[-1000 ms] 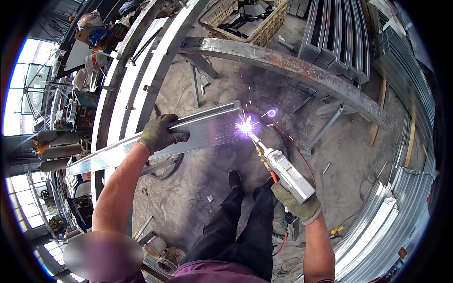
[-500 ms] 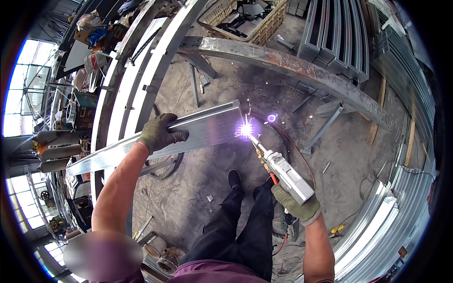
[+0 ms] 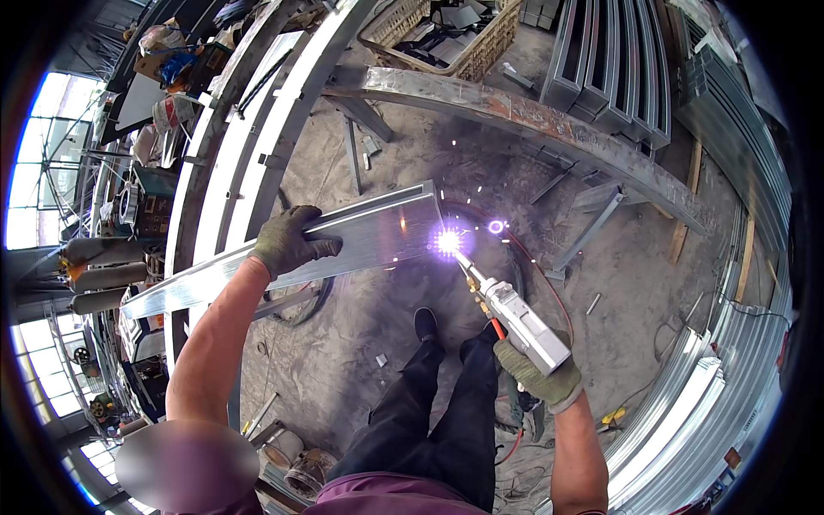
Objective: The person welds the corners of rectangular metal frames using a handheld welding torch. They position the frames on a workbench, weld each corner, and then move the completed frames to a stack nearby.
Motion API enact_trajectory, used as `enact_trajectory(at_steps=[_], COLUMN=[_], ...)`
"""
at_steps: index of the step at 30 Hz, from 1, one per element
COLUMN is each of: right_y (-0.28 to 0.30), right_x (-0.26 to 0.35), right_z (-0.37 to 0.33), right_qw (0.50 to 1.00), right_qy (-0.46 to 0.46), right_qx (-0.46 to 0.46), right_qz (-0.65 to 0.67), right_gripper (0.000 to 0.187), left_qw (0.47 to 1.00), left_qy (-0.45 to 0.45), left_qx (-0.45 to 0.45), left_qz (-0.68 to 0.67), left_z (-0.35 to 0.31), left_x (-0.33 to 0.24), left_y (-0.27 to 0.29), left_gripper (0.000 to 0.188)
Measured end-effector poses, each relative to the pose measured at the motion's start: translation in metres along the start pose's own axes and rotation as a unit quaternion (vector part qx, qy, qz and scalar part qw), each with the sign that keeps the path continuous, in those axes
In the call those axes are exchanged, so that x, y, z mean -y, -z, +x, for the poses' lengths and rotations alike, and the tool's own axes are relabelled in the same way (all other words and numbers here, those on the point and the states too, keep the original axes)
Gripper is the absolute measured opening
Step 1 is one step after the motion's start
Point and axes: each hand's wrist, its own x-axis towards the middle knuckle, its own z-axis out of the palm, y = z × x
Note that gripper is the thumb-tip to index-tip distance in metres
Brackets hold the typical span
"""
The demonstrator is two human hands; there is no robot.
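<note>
My left hand (image 3: 296,244), in a green work glove, is closed over the upper edge of a long silvery metal channel (image 3: 378,230). The channel slants from the far left up to its cut end in the middle of the view. In my gloved right hand (image 3: 539,373) is a white and grey handheld welding gun (image 3: 519,318). Its nozzle points up and left to the end of the channel, where a bright violet-white arc (image 3: 447,242) glows and throws sparks. The glare hides the nozzle tip and the spot it meets.
A rusty steel beam (image 3: 515,112) on legs curves across the back. Long metal rails (image 3: 266,163) stand at left, with a wicker basket (image 3: 481,56) of metal offcuts beyond. Stacked profiles (image 3: 609,69) lie at the far right. A red hose (image 3: 549,279) runs over the floor.
The bright arc and the welding gun have shifted very slightly downward along the channel's end. The sparks are scattered differently. My left hand keeps its place on the channel.
</note>
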Motion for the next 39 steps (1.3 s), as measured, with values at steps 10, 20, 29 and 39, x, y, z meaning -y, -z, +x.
enact_trajectory(at_steps=[10,20,29,39], right_y=[-0.002,-0.012,-0.018,-0.001], right_x=[0.013,0.017,0.012,0.029], right_z=[-0.003,-0.011,-0.052,-0.055], right_qw=[0.974,0.977,0.968,0.995], right_qy=[-0.127,-0.215,-0.241,-0.053], right_qx=[-0.006,0.002,-0.071,-0.054], right_qz=[0.187,-0.012,-0.009,-0.068], right_gripper=[0.032,0.035,0.037,0.03], left_qw=[1.0,1.0,0.997,0.998], left_qy=[0.009,0.001,-0.035,-0.046], left_qx=[0.004,-0.011,-0.047,-0.017], left_qz=[0.003,0.008,0.05,0.03], left_z=[0.0,0.002,-0.02,-0.026], left_x=[-0.001,0.004,-0.001,0.0], left_y=[0.0,-0.004,-0.013,-0.02], left_gripper=[0.104,0.1,0.094,0.094])
